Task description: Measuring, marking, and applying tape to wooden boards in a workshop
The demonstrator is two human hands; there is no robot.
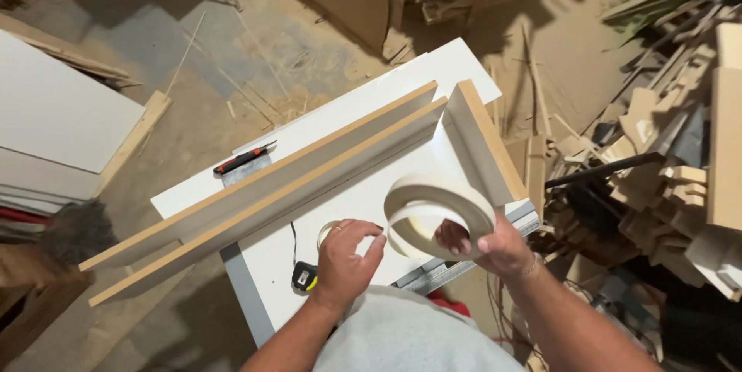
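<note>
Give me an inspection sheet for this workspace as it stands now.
Surface: white worktable, bare patch at the near left.
Job's things: large roll of white edge banding; long board strips lying across the table, a shorter board at their far end.
Clutter: tape measure; red-handled tool.
Grippers: right hand grips the roll; left hand pinches its loose end.
Cables: thin black cord by the tape measure.
Surroundings: dusty floor, wood offcut pile, stacked white panels.
</note>
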